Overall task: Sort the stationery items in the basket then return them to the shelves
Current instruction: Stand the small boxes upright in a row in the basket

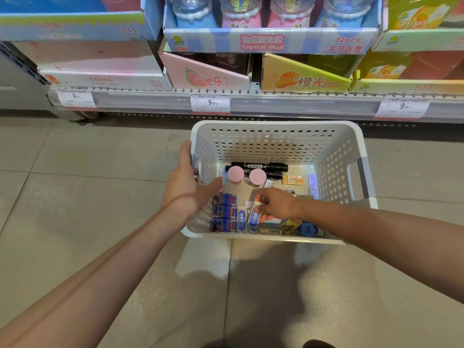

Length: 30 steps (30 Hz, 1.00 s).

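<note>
A white perforated basket (276, 139) sits on the floor in front of the shelf. Inside lie two pink-capped jars (235, 174), black markers (261, 167), a row of dark blue boxes (223, 212), white-and-blue erasers (241, 219), small yellow boxes (292, 180) and a blue item (307, 228). My left hand (187, 187) rests over the basket's left wall, fingers spread, holding nothing. My right hand (272, 203) is down inside the basket, fingers pinched on a white-and-blue eraser (254, 217) beside the other one.
The bottom shelf (251, 101) runs across the back with price tags reading 9.90. Display cartons stand on it: a blue "Crystal Mud" box (266, 42), a pink carton (206, 74), an orange carton (301, 76). Grey floor tiles (88, 197) surround the basket.
</note>
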### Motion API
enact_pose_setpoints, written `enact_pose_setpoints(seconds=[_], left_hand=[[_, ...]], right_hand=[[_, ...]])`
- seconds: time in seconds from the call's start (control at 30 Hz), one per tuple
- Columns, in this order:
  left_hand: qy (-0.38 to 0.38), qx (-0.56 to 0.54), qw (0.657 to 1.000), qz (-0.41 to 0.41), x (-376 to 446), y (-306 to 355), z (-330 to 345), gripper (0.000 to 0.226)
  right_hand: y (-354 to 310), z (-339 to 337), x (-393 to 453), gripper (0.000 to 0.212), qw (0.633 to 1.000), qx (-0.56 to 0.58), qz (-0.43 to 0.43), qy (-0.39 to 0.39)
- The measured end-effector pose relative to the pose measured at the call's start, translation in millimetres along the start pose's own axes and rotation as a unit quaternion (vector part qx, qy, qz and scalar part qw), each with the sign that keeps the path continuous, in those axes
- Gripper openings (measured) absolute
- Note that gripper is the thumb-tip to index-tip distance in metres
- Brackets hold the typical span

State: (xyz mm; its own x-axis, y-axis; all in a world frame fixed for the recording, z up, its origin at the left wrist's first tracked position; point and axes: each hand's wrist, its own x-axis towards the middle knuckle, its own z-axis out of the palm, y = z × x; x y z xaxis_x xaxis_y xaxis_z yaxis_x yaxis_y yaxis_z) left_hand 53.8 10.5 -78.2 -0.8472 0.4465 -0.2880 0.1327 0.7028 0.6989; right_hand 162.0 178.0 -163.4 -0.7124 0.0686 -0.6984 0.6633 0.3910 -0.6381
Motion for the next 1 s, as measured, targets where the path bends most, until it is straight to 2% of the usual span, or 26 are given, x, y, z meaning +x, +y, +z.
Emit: enact_pose_setpoints(seconds=[0.23, 0.43, 0.7, 0.8, 0.87, 1.0], left_hand=[[0.002, 0.001, 1.000, -0.001, -0.5, 0.1, 0.4, 0.093], [0.001, -0.004, 1.000, -0.005, 1.0, -0.9, 1.6, 0.093], [-0.001, 0.004, 1.000, -0.003, 1.4, -0.7, 1.4, 0.093], [0.000, 0.009, 1.000, -0.003, 0.9, 0.2, 0.9, 0.093], [-0.002, 0.009, 1.000, -0.004, 0.7, 0.3, 0.5, 0.093], [-0.004, 0.010, 1.000, -0.007, 0.5, 0.3, 0.2, 0.093]], right_hand=[[-6.7, 19.0, 3.3, 0.022, 0.979, -0.174, -0.090, 0.053], [-5.4, 20.2, 5.1, 0.029, 0.969, -0.198, -0.129, 0.073], [1.6, 19.5, 8.3, 0.043, 0.964, -0.215, -0.152, 0.038], [2.0, 13.0, 8.3, 0.039, 0.966, -0.207, -0.155, 0.020], [3.5, 8.0, 7.2, 0.044, 0.965, -0.207, -0.157, 0.022], [12.7, -0.1, 2.4, 0.046, 0.959, -0.250, -0.130, 0.034]])
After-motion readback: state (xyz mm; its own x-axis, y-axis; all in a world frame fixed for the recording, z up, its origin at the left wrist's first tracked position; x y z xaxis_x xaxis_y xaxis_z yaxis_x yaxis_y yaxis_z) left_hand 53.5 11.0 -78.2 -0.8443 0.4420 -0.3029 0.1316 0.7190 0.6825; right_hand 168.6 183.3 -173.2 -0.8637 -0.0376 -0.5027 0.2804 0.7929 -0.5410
